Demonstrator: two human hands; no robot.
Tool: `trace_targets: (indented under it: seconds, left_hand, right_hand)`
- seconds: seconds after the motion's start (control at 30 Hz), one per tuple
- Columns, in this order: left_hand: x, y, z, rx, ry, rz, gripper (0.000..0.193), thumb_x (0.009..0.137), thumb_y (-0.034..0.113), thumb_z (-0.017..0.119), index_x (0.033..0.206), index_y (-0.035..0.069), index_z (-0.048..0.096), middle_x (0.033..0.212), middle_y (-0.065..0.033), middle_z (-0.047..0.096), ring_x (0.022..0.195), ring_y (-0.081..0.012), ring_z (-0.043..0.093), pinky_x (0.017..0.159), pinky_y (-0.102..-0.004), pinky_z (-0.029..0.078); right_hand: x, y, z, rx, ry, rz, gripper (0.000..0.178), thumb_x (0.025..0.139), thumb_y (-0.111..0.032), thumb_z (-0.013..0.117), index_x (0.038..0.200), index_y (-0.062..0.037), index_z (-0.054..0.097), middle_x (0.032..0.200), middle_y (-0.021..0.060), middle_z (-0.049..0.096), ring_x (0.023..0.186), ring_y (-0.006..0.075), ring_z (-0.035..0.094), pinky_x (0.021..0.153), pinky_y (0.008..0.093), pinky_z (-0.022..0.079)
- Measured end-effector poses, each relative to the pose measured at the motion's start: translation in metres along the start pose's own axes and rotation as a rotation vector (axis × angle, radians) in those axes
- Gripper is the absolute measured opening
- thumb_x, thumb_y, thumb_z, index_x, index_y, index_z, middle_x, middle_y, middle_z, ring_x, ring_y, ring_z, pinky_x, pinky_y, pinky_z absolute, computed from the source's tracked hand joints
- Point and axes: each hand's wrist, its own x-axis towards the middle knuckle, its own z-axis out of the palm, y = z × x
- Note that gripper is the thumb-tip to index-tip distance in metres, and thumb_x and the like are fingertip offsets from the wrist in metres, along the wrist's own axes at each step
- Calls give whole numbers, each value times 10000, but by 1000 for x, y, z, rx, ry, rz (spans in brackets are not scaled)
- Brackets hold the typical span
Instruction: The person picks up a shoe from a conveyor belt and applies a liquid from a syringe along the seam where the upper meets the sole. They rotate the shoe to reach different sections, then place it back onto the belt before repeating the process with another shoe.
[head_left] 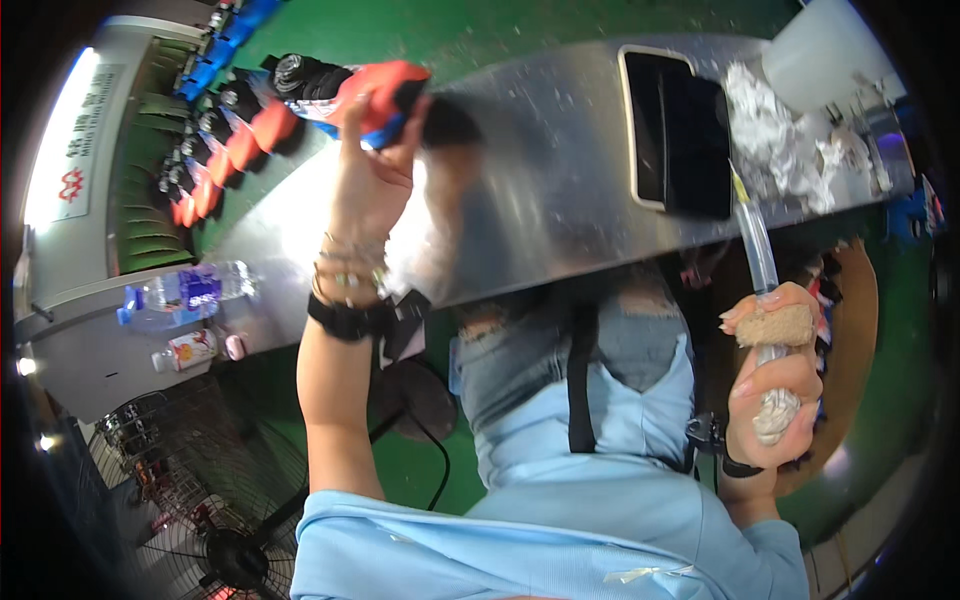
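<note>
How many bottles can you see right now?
2. The large bottle, blue-capped, is left of the left hand; the small bottle is just below it in the picture. More may be hidden in the dark edges.

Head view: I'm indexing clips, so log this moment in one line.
left hand: holding red-and-black item | right hand: holding tan block, clear tube, white wad | metal table: dark flat panel, crumpled white material
</note>
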Motion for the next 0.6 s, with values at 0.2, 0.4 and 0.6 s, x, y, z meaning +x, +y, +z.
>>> trace_targets:
  seconds: [0.2, 0.4, 0.6]
  left_hand:
    - [125, 109, -115, -50, 94, 399, 548, 848, 314, 559, 1207, -60, 380, 1232, -211, 444, 1141, -336, 455, 979, -413, 409]
    - [171, 116, -175, 80, 427, 415, 486, 863, 323, 544, 1179, -35, 456, 1185, -130, 520, 1085, -250, 512, 907, -372, 472]
    - [192, 5, -52, -489, 408, 157, 404, 879, 210, 466, 1178, -61, 451, 1148, -146, 548, 1002, -179, 559, 807, -244, 515]
  right_hand:
    - [15, 41, -30, -100, 177, -122, 407, 851, -337, 252, 686, -47, 486, 1086, 270, 414, 836, 308, 502, 742, 401, 412]
    - [21, 75, -52, -99, 235, -97, 377, 800, -293, 326, 625, -15, 513, 981, 297, 484, 823, 323, 536, 763, 400, 447]
    - [18, 66, -63, -51, 252, -4, 387, 793, -305, 372, 621, -18, 566, 938, 263, 482, 782, 299, 556, 679, 381, 495]
